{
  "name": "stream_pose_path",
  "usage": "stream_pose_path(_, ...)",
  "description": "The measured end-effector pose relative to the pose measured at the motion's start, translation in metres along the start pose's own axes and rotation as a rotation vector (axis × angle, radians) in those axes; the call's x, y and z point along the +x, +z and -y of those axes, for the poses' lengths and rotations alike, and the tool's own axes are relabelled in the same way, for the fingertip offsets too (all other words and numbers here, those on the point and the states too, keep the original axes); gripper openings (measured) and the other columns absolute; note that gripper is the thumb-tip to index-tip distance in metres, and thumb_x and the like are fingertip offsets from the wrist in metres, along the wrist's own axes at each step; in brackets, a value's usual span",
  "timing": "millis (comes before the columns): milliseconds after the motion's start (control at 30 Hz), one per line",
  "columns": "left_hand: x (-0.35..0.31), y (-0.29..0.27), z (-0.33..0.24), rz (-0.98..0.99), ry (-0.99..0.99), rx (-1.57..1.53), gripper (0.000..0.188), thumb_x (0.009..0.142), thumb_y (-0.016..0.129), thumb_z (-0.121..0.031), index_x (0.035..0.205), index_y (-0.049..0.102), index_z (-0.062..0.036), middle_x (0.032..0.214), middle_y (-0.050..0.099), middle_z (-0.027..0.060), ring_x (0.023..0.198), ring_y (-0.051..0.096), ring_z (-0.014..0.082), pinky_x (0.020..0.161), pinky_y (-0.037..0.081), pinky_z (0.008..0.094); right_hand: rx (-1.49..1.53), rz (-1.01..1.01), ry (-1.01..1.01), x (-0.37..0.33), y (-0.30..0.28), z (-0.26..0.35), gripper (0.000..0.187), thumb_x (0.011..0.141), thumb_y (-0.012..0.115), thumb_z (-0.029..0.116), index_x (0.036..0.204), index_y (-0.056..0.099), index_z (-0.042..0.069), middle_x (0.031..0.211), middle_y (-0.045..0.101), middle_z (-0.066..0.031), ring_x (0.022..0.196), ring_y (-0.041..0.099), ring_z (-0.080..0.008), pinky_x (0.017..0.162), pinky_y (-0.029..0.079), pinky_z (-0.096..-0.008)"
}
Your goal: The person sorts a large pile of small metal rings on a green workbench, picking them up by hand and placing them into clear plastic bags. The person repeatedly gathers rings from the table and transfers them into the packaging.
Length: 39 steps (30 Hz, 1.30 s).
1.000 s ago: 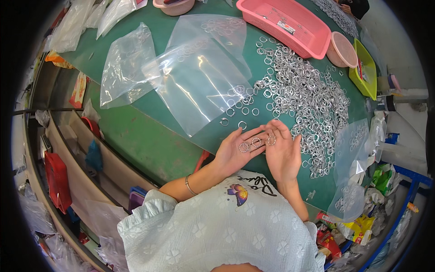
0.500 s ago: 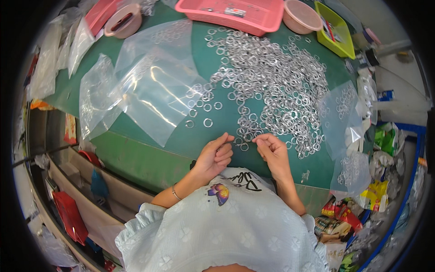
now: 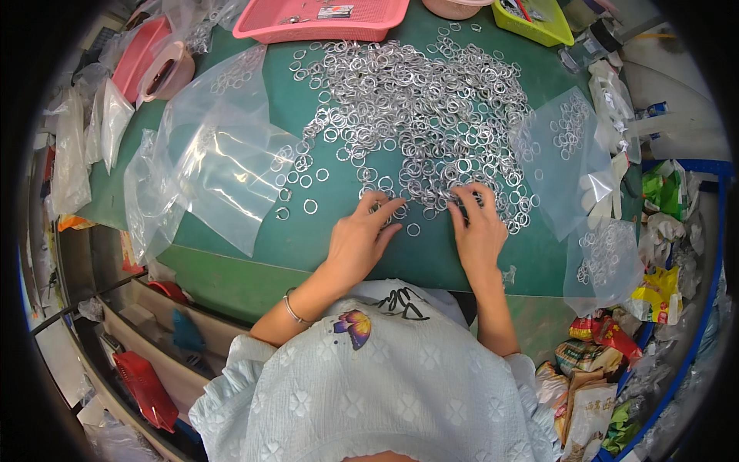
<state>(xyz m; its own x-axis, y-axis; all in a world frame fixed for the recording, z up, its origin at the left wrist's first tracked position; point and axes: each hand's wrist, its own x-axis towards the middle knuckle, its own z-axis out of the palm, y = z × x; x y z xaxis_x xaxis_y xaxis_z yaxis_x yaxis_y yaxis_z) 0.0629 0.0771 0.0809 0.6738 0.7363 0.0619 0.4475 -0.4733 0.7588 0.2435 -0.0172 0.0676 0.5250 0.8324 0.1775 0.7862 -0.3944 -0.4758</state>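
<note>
A big heap of silver metal rings (image 3: 431, 100) is spread over the green table. At its near edge my left hand (image 3: 356, 240) reaches in, fingers bent and thumb apart, its fingertips among a few rings. To the right, my right hand (image 3: 480, 229) touches the heap with fingers spread and thumb held away. Between the two hands a single ring (image 3: 413, 229) lies on the green tabletop (image 3: 339, 266). No ring shows clearly gripped in either hand; the fingertips partly cover the rings under them. Several loose rings (image 3: 310, 206) lie left of my left hand.
Clear plastic bags (image 3: 219, 181) lie on the left, some with rings inside. More bags of rings (image 3: 604, 262) are at the right edge. A pink basket (image 3: 319, 29) and a green basket (image 3: 531, 23) stand at the back. A blue-framed bin of wrappers (image 3: 662, 292) is at right.
Both hands have moved forward to the heap and farther apart. Their pinched fingers have opened out over the rings. The whole view has shifted slightly.
</note>
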Motion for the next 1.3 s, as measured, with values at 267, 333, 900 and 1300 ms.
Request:
stream_pose_path(267, 0.004, -0.008, 0.016, -0.128, -0.067, 0.239, 0.023, 0.080, 0.061, 0.003, 0.099, 0.068, -0.0095, 0.110, 0.059, 0.0057, 0.058, 0.061, 0.0242, 0.053, 0.047, 0.0352, 0.078, -0.188, 0.094, -0.008, -0.024, -0.027, 0.010, 0.082, 0.065, 0.010, 0.092, 0.067, 0.013, 0.099, 0.060, -0.0006, 0.057, 0.060, -0.0219, 0.050, 0.045, -0.0334)
stream_pose_path(333, 0.013, 0.003, -0.001, -0.145, -0.019, 0.168, 0.019, 0.081, 0.064, -0.001, 0.097, 0.068, -0.0090, 0.108, 0.059, 0.0049, 0.056, 0.060, 0.0238, 0.052, 0.046, 0.0349, 0.150, -0.123, -0.030, -0.003, -0.017, -0.011, 0.011, 0.082, 0.066, 0.012, 0.093, 0.067, 0.013, 0.102, 0.059, -0.0013, 0.057, 0.060, -0.0216, 0.050, 0.045, -0.0336)
stream_pose_path(900, 0.039, 0.017, -0.012, -0.079, 0.059, 0.244, 0.013, 0.080, 0.069, -0.010, 0.093, 0.067, -0.0095, 0.089, 0.058, 0.0067, 0.061, 0.060, 0.0274, 0.056, 0.047, 0.0373, 0.074, -0.093, 0.086, 0.003, -0.031, -0.028, 0.014, 0.081, 0.064, 0.007, 0.095, 0.064, 0.011, 0.103, 0.056, -0.0021, 0.056, 0.059, -0.0224, 0.050, 0.044, -0.0358)
stream_pose_path(1300, 0.046, 0.041, -0.031, 0.399, -0.655, -1.138, 0.029, 0.096, 0.053, -0.026, 0.105, 0.063, 0.0005, 0.090, 0.062, 0.0065, 0.058, 0.055, 0.0132, 0.046, 0.043, 0.0260, 0.410, 0.091, -0.053, 0.005, -0.035, -0.013, 0.004, 0.077, 0.068, 0.009, 0.080, 0.067, 0.006, 0.090, 0.060, -0.0028, 0.063, 0.061, -0.0230, 0.053, 0.046, -0.0330)
